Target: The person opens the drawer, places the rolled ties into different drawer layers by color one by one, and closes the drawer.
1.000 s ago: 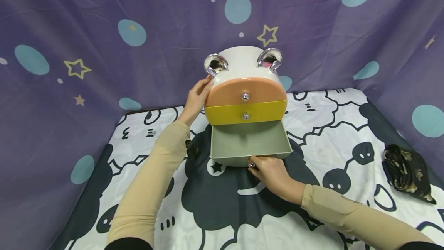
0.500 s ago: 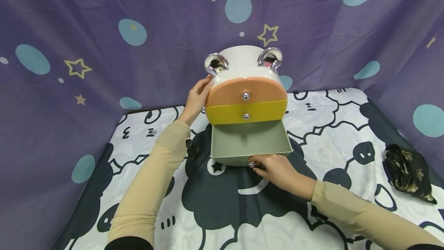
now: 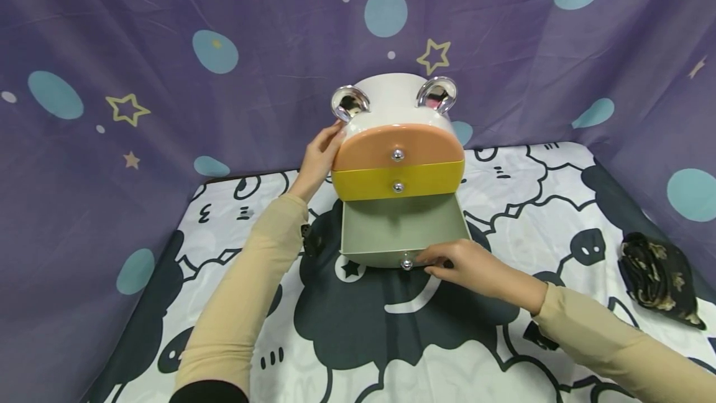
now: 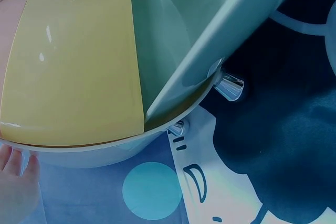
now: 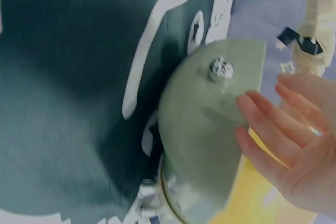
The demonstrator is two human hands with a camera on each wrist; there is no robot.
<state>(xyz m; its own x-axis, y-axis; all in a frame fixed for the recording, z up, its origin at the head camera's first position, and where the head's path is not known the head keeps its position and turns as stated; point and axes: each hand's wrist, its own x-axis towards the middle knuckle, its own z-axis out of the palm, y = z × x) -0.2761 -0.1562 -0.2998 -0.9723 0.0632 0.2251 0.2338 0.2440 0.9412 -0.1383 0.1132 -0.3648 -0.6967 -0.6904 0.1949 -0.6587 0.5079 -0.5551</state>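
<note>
A white frog-faced drawer cabinet (image 3: 391, 95) with shiny round eyes stands at the back of the table. Its orange top drawer (image 3: 366, 149) and yellow middle drawer (image 3: 363, 185) are closed. The pale green bottom drawer (image 3: 391, 226) is pulled out, nothing inside it. My left hand (image 3: 321, 157) rests against the cabinet's left side, fingers fairly straight; its fingertips also show in the left wrist view. My right hand (image 3: 472, 267) is just right of the green drawer's silver knob (image 3: 406, 264), off it, fingers loosely extended near the drawer front, as the right wrist view shows.
A folded dark cloth with a light pattern (image 3: 660, 278) lies at the right of the table. A black-and-white cartoon tablecloth (image 3: 369, 322) covers the table. Behind the cabinet hangs a purple curtain (image 3: 291, 36) with stars and dots.
My right hand has let go of the green drawer's knob and shifted right, its fingers loosening. The drawer stays pulled out, and my left hand keeps its place.
</note>
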